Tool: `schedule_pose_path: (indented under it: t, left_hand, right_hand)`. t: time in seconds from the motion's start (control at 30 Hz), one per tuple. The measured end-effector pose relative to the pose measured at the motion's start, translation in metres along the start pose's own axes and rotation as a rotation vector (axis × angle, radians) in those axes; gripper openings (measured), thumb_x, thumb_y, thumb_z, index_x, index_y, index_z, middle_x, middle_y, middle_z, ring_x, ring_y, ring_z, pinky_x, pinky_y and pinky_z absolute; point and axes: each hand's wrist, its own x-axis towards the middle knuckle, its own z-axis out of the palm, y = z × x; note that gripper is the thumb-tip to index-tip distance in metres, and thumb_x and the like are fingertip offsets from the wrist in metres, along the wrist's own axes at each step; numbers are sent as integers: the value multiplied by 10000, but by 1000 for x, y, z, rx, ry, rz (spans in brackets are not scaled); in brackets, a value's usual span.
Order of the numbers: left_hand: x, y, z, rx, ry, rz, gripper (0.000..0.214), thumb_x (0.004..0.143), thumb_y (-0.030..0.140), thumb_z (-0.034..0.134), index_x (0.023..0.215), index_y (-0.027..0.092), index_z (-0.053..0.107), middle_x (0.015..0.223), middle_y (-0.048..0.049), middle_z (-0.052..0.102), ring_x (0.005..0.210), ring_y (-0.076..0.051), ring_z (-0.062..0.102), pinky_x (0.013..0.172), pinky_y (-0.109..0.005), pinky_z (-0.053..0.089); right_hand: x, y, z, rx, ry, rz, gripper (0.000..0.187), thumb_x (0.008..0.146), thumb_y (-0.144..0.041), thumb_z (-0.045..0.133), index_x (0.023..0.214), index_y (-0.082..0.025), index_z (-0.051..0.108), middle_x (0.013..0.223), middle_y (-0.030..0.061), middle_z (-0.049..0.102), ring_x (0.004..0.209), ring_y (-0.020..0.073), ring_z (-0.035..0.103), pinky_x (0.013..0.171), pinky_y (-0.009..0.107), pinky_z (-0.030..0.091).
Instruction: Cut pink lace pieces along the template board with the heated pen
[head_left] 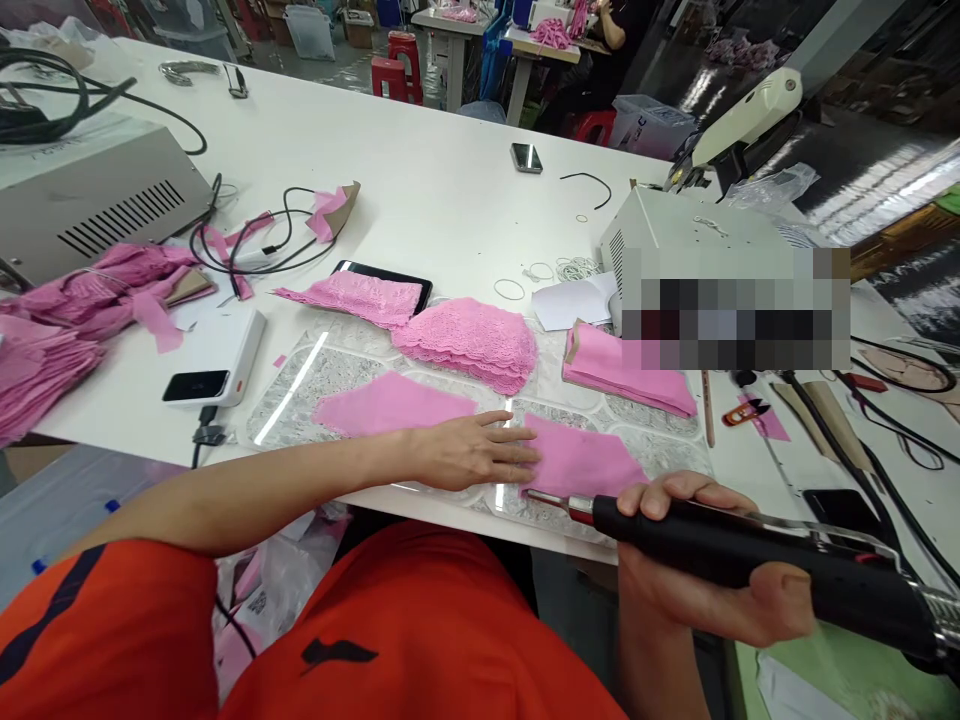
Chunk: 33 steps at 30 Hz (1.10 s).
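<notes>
My left hand (472, 452) lies flat, fingers stretched, on the left edge of a pink fabric piece (589, 460) resting on a patterned glass plate (300, 385). My right hand (705, 580) is wrapped round the black handle of a cutting tool (750, 550). The tool's metal tip (551, 500) touches the near edge of that fabric piece. Another flat pink piece (390, 405) lies to the left on the plate. A stack of pink lace (469, 342) sits behind them.
A folded pink stack (626, 372) lies at the right, by a white machine box (675, 235). A white power bank with a phone (217, 360), cables (255, 250), a grey machine (90, 200) and heaps of pink fabric (67, 310) fill the left. Scissors (746, 410) lie right.
</notes>
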Motion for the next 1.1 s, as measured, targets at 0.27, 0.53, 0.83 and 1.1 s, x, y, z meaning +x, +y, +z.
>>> schedule_pose_path:
  t: [0.27, 0.53, 0.83, 1.1]
  left_hand:
    - [0, 0, 1, -43, -10, -22, 423, 923, 143, 427, 1283, 326, 552, 1387, 5, 513, 1361, -190, 369, 1142, -398, 268]
    - [1, 2, 1, -44, -91, -39, 414, 949, 159, 379, 1307, 298, 535, 1428, -2, 460, 1385, -202, 327, 1150, -411, 243]
    - [-6, -3, -27, -164, 23, -154, 449, 920, 82, 344, 1330, 154, 511, 1430, -69, 456, 1385, -203, 326, 1139, -374, 282]
    - [-79, 0, -36, -226, 61, -164, 347, 942, 181, 393, 1223, 149, 593, 1320, -116, 567, 1321, -244, 427, 1119, -426, 301]
  right_hand:
    - [-3, -1, -1, 3, -107, 4, 351, 676, -475, 499, 799, -180, 646, 701, 17, 575, 498, 143, 527, 421, 321, 444]
    - [-4, -3, 1, -13, -150, -6, 267, 682, -395, 494, 773, -181, 626, 672, 5, 583, 496, 135, 522, 421, 307, 450]
    - [-1, -9, 0, -15, -60, -20, 361, 590, -488, 512, 763, -196, 635, 668, -3, 542, 497, 124, 474, 409, 299, 419]
    - [-17, 1, 24, 61, -142, 83, 338, 642, -428, 494, 814, -183, 651, 712, 18, 568, 518, 143, 503, 419, 326, 435]
